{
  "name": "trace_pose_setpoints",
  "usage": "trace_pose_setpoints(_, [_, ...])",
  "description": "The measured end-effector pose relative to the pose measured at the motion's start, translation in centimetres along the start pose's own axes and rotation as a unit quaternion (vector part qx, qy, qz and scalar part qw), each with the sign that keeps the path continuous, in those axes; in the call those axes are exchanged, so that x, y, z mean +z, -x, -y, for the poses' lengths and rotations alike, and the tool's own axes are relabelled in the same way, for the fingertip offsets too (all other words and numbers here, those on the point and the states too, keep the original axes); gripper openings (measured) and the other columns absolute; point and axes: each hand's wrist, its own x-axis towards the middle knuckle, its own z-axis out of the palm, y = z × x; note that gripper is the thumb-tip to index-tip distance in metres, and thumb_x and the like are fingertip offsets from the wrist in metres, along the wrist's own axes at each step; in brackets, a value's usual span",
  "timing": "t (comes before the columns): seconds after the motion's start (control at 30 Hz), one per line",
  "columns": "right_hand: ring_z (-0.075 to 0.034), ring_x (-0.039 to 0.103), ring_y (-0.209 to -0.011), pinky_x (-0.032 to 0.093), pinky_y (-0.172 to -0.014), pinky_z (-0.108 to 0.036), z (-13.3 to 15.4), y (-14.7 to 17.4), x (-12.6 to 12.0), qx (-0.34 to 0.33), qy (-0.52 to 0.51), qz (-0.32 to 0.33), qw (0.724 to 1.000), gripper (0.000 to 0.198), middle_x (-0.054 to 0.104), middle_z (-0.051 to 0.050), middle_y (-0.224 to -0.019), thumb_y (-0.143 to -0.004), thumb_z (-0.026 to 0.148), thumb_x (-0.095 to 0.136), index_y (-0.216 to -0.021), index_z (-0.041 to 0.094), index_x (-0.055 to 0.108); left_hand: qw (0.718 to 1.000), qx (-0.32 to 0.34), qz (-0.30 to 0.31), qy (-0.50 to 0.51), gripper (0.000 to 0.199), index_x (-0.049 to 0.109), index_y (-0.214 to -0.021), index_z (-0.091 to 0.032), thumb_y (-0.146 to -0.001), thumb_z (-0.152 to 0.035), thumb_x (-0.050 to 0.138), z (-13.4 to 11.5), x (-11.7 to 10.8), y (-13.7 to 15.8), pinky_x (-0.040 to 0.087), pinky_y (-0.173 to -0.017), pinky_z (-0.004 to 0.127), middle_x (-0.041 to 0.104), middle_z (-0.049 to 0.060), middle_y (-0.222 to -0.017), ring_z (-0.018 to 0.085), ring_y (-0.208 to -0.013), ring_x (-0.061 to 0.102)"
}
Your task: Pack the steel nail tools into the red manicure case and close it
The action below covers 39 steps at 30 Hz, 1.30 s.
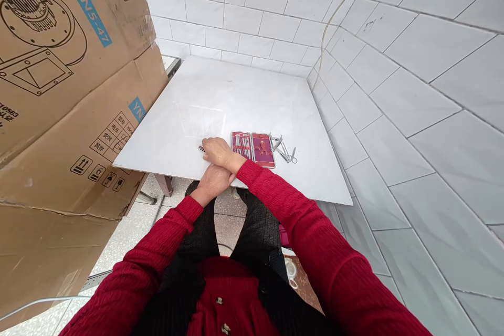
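My right hand reaches across to the left above the white table, its fingers curled closed. A small metal tool sticks out at its fingertips; its exact kind is too small to make out. Under the right wrist, my left hand lies at the table's front edge, with its fingers partly covered. Right of my hands, a manicure case lies open, red inside, with several slim metal tools in its left half. Beside the case, several loose tools lie in a pile, with small scissors among them.
The white tabletop reaches back to a tiled wall. Large cardboard boxes stand close on the left. A tiled wall runs along the right, and a cable hangs in the corner.
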Motion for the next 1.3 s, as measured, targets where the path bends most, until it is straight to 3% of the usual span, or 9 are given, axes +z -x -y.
trace_pose_setpoints(0.13, [-0.030,0.071,-0.107,0.053,-0.091,-0.038,-1.0,0.6,-0.5,0.017,0.003,-0.012,1.000,0.031,0.073,-0.023,-0.120,-0.098,0.018,0.053,-0.125,0.006,0.062,0.999,0.028,-0.016,-0.020,0.031,0.076,-0.111,-0.013,-0.104,-0.027,0.050,-0.1,-0.2,-0.1,0.052,-0.108,0.053,0.079,0.017,-0.110,0.034,-0.112,0.073])
trace_pose_setpoints(0.33, [-0.031,0.070,-0.103,0.051,-0.085,-0.037,-5.5,4.1,-1.9,0.088,0.015,-0.032,0.995,0.030,0.071,-0.023,-0.120,-0.097,0.016,0.049,-0.124,0.006,0.060,0.997,0.040,-0.040,-0.048,0.044,0.060,-0.144,-0.011,-0.105,-0.030,0.049,-0.4,-0.4,-0.1,0.040,-0.122,0.052,0.063,0.018,-0.148,0.032,-0.140,0.058])
trace_pose_setpoints(0.53, [-0.030,0.070,-0.104,0.047,-0.083,-0.033,-8.8,9.4,-0.9,0.110,0.029,-0.003,0.993,0.028,0.073,-0.021,-0.116,-0.097,0.016,0.051,-0.119,0.007,0.063,0.998,0.029,-0.022,-0.042,0.046,0.059,-0.145,-0.010,-0.106,-0.031,0.046,-0.3,-0.3,-0.1,0.037,-0.124,0.053,0.059,0.017,-0.153,0.033,-0.145,0.053])
trace_pose_setpoints(0.77, [-0.028,0.070,-0.104,0.046,-0.082,-0.032,-9.0,11.4,0.3,0.081,0.053,0.038,0.995,0.025,0.073,-0.019,-0.112,-0.097,0.014,0.052,-0.118,0.007,0.065,0.999,0.025,-0.020,-0.031,0.046,0.059,-0.146,-0.012,-0.106,-0.031,0.046,-0.3,-0.4,-0.3,0.038,-0.124,0.052,0.058,0.016,-0.154,0.032,-0.145,0.052])
trace_pose_setpoints(1.03, [-0.030,0.069,-0.109,0.049,-0.086,-0.034,-8.4,11.5,-0.4,0.004,0.110,0.085,0.990,0.025,0.072,-0.021,-0.114,-0.097,0.009,0.055,-0.119,0.006,0.065,0.999,0.025,-0.023,-0.026,0.045,0.060,-0.145,-0.014,-0.105,-0.030,0.047,-0.2,-0.3,-0.3,0.039,-0.123,0.053,0.059,0.016,-0.153,0.032,-0.145,0.052])
trace_pose_setpoints(1.3, [-0.030,0.069,-0.110,0.050,-0.084,-0.035,-8.1,11.6,-0.6,-0.030,0.132,0.095,0.986,0.024,0.071,-0.021,-0.114,-0.099,0.010,0.052,-0.119,0.006,0.065,0.999,0.026,-0.013,-0.031,0.047,0.059,-0.146,-0.011,-0.106,-0.031,0.045,-0.2,-0.4,-0.3,0.036,-0.125,0.051,0.059,0.016,-0.154,0.031,-0.146,0.052])
